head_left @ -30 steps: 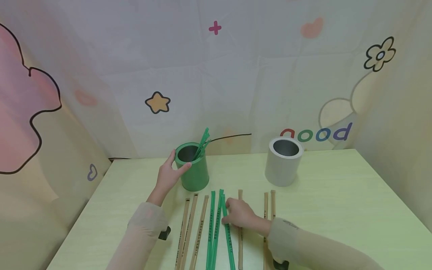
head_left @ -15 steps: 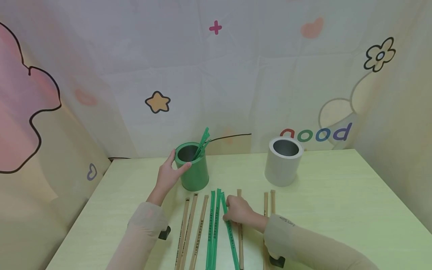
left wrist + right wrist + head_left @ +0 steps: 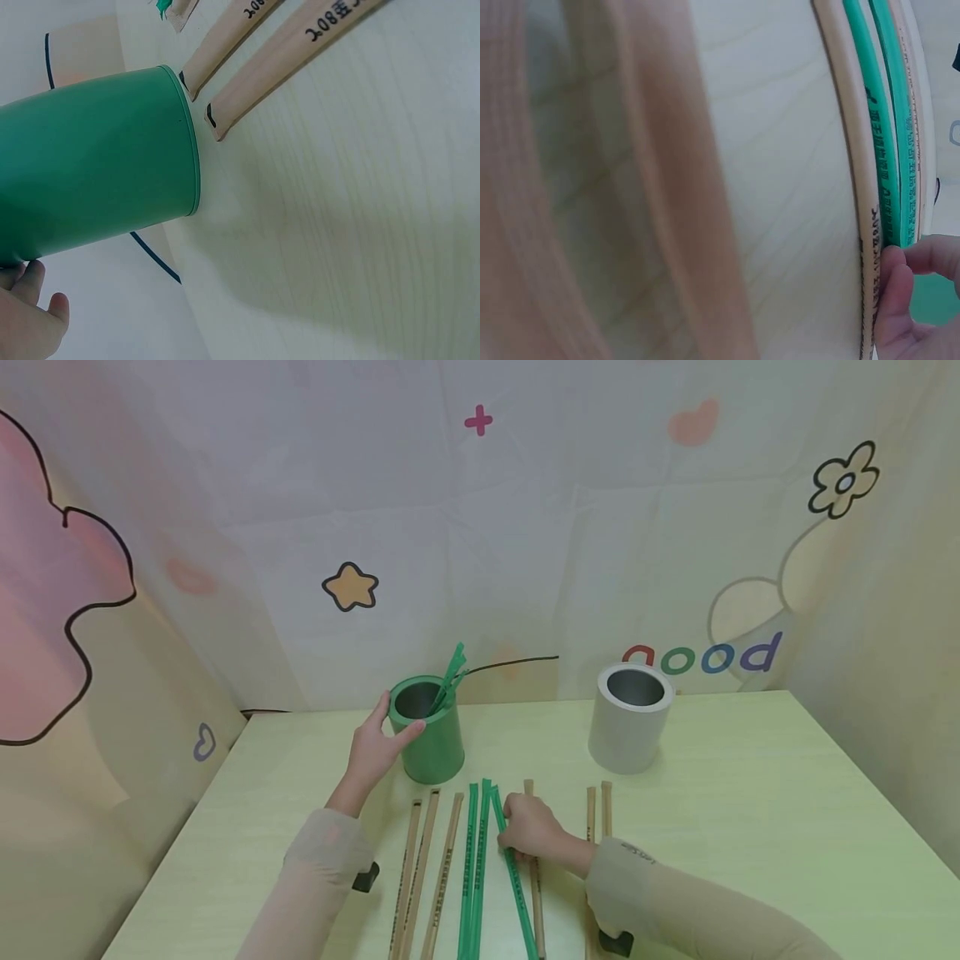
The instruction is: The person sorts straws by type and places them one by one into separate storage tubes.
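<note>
My left hand (image 3: 371, 756) grips the rim of a green cup (image 3: 435, 747), thumb at the front and fingers at its left side. Several green sticks, likely wrapped straws (image 3: 452, 675), lean inside it. The left wrist view shows fingertips against the cup's wall (image 3: 97, 157). Over the row on the table, my right hand (image 3: 532, 827) pinches a slim green wrapped straw (image 3: 519, 902) between thumb and forefinger. That straw lies slanted, its lower end close to a brown wrapped straw (image 3: 537, 910), which passes under the hand. Two more green straws (image 3: 472, 877) lie just left.
A white cup (image 3: 630, 727) stands at the back right. Several brown wrapped straws (image 3: 442, 877) lie left of the green ones, and two brown straws (image 3: 606, 810) lie partly under the right sleeve. A printed cloth (image 3: 525, 552) hangs behind the table.
My right hand has shifted slightly up. The pinched green straw's lower end swung right, and the brown one beside it tilted too. A neighbouring green straw straightened leftward. My left hand stays put.
</note>
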Action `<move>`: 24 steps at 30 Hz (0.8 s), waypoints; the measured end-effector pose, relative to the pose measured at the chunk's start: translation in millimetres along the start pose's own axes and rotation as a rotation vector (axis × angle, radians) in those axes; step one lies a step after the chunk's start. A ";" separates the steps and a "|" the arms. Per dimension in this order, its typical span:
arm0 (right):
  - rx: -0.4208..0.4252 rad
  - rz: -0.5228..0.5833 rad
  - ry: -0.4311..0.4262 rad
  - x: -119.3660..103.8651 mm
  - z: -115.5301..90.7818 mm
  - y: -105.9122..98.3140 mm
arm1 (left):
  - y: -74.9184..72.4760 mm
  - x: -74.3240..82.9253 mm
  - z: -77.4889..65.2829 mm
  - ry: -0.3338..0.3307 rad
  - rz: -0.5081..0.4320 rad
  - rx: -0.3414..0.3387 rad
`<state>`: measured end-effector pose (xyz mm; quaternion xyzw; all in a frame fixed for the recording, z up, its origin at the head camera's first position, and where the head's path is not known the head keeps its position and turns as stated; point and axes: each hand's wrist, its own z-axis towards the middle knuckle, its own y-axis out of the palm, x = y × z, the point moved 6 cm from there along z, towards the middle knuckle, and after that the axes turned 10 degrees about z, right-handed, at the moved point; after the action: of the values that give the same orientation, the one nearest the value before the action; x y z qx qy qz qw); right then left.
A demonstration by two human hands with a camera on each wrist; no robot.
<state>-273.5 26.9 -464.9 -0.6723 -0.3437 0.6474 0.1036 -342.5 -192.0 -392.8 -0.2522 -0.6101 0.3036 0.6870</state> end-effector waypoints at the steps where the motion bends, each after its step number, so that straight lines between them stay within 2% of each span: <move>1: 0.002 -0.002 0.003 0.0 -0.3 0.0 | 0.3 -0.3 0.2 -0.002 -0.004 0.002; 13: 0.040 0.001 -0.003 0.8 -1.6 -1.6 | 1.3 -1.9 1.2 0.005 -0.016 0.005; 17: 0.044 0.052 0.013 5.2 -1.1 -3.5 | 1.7 -2.5 1.1 0.004 -0.016 0.008; 24: 0.076 0.234 0.069 6.7 -1.7 -18.0 | 0.6 -2.2 1.0 0.004 -0.013 0.008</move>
<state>-278.4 44.8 -459.5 -0.7252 -0.2345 0.6442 0.0646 -343.6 -193.2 -394.6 -0.2461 -0.6092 0.3009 0.6912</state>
